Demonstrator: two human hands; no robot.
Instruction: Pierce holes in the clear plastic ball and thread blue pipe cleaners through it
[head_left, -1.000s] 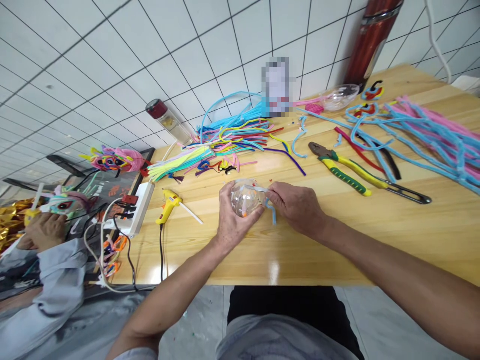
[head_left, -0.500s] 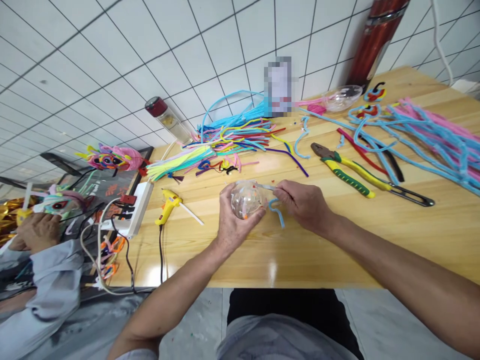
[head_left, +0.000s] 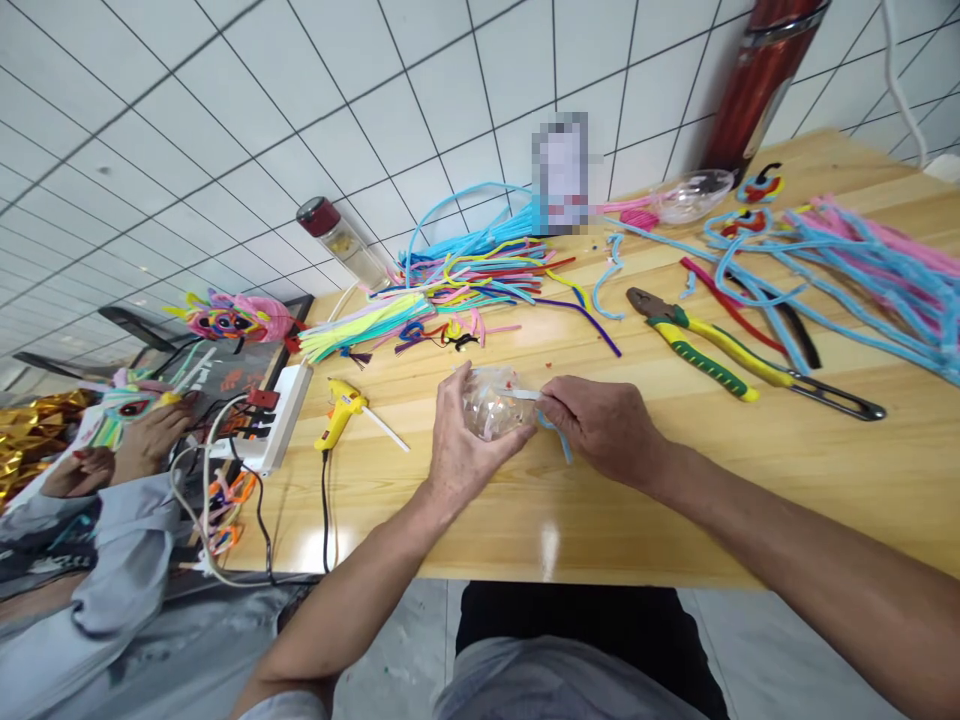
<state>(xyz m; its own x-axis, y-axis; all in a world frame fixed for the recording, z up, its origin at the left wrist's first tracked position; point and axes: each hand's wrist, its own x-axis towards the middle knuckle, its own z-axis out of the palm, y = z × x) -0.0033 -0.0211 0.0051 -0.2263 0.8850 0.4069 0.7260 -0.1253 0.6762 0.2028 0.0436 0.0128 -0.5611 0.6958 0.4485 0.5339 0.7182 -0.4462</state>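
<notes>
My left hand (head_left: 459, 440) is wrapped around a clear plastic ball (head_left: 496, 408), which has small coloured bits on or in it. From the right, my right hand (head_left: 592, 420) pinches a thin pale strip (head_left: 523, 394) whose far end lies against the ball; its exact kind I cannot make out. A short blue pipe cleaner (head_left: 564, 446) rests on the table just under my right fingers. Pliers (head_left: 694, 345) with green and yellow handles lie to the right of that hand.
Left of my hands lies a yellow glue gun (head_left: 341, 413), its cord running off the wooden table (head_left: 600, 530). Bundled pipe cleaners (head_left: 480, 265) sit by the wall; more pipe cleaners (head_left: 877, 280) lie right. A power strip (head_left: 283, 420) separates me from a co-worker's hands (head_left: 146, 440).
My right hand has dipped slightly, and the pale strip now lies across the ball's right side. The ball has turned a little in my left hand. The co-worker's hands have shifted right.
</notes>
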